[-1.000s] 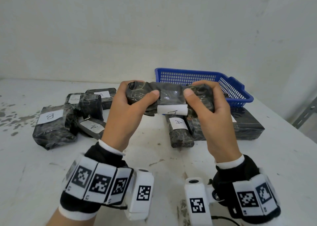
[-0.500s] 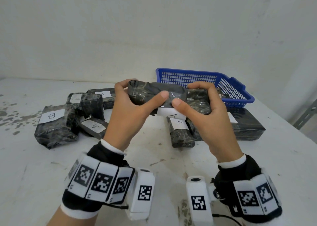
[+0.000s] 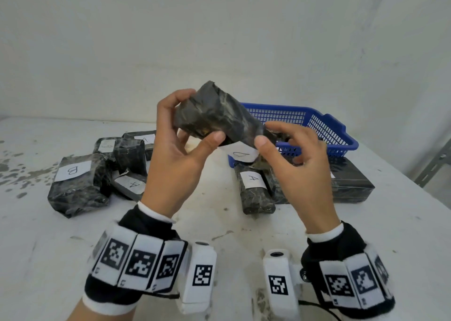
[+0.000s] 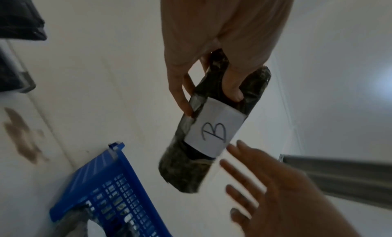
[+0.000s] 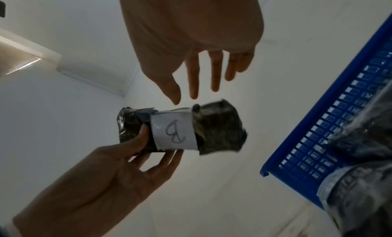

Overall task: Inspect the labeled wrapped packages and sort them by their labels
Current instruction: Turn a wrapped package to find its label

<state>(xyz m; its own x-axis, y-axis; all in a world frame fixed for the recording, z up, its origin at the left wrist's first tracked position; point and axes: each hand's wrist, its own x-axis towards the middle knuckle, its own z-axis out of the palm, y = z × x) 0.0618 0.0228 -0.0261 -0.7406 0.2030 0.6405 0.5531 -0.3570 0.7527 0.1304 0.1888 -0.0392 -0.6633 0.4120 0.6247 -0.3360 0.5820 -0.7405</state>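
Observation:
A dark wrapped package is held up over the table, tilted with its left end high. My left hand grips that end between thumb and fingers. The package's white label faces down; the left wrist view reads the label as "B". My right hand hovers at the low end, fingers straight and apart from the package. In the right wrist view the right hand hangs just above the package without touching.
On the left of the white table lies a cluster of packages, one labelled B, another A. An A package and a big dark package lie before the blue basket.
The package was level with both hands gripping it. Now its left end is raised, the label has turned underneath, and my right hand has let go and opened.

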